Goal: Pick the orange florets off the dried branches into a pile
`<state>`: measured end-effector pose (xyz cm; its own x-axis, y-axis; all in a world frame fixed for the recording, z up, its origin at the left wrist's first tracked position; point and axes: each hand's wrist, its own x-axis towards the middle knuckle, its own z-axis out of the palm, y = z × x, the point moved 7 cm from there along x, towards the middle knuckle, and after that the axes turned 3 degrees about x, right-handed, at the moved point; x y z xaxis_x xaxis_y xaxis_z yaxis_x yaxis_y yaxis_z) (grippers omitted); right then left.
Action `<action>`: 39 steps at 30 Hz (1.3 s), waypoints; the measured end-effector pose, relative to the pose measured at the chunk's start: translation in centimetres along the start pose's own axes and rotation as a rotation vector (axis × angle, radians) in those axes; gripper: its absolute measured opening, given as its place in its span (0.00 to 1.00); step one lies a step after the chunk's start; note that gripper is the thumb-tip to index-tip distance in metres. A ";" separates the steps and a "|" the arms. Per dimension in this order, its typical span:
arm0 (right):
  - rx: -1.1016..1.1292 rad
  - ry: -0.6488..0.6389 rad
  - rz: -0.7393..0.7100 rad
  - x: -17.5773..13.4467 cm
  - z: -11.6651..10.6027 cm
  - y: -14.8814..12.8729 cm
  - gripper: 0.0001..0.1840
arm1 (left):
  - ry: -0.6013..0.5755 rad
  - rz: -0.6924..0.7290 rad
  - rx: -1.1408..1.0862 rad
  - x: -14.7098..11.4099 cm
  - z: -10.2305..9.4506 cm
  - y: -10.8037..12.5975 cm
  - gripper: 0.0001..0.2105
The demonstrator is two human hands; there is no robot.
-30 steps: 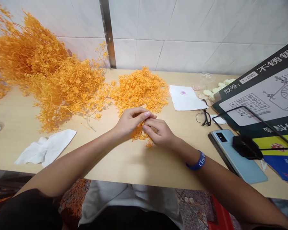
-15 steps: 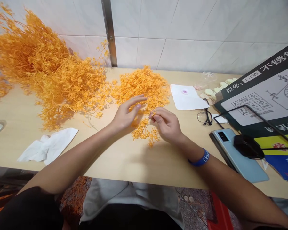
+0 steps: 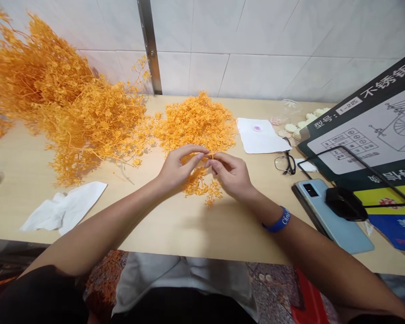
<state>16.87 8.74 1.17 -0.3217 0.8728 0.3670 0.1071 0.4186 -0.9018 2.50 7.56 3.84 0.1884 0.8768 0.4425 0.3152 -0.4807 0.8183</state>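
Left hand (image 3: 178, 168) and right hand (image 3: 233, 176) meet at a tiny orange sprig (image 3: 213, 155), midway along the table (image 3: 243, 238)

At the table's left end a large orange bunch (image 3: 97, 119) spreads out from the back edge, with a white tissue (image 3: 65, 206) near the front edge. The left hand brings thumb and finger to the sprig; whether they grip it, I cannot tell. Behind lies an orange heap (image 3: 199, 119), toward the back edge, and a small orange cluster (image 3: 207, 189) sits below the fingertips. The right hand pinches the sprig between thumb and finger. So little sits in that pinch that it could slip and vanish among like-coloured pieces; a hard tug could snap it. Farther right, a swinging forearm could nudge the phone (image 3: 344, 231) toward the front edge
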 end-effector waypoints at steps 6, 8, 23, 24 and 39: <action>-0.332 0.201 -0.107 0.9 -2.5 0.4 0.21 | 0.105 0.046 0.273 0.1 -1.2 -0.5 0.11; -0.406 0.192 -0.178 1.0 -2.6 0.2 0.22 | 0.017 0.041 0.319 0.3 -0.7 -1.2 0.11; -0.524 -0.439 -0.508 -1.1 2.8 -2.5 0.22 | -0.120 -0.010 0.392 0.5 0.1 -3.6 0.16; -0.535 -0.526 -0.512 -1.5 3.5 -2.4 0.22 | -0.112 -0.009 0.387 0.5 0.1 -3.7 0.16; -0.432 -0.060 -0.207 0.7 -0.5 -0.1 0.28 | 0.074 0.037 0.326 0.4 -1.0 -2.6 0.14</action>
<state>17.14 9.42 1.66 -0.4299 0.7493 0.5037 0.4119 0.6592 -0.6291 0.79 9.18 2.25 0.1414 0.8514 0.5051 0.5925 -0.4816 0.6458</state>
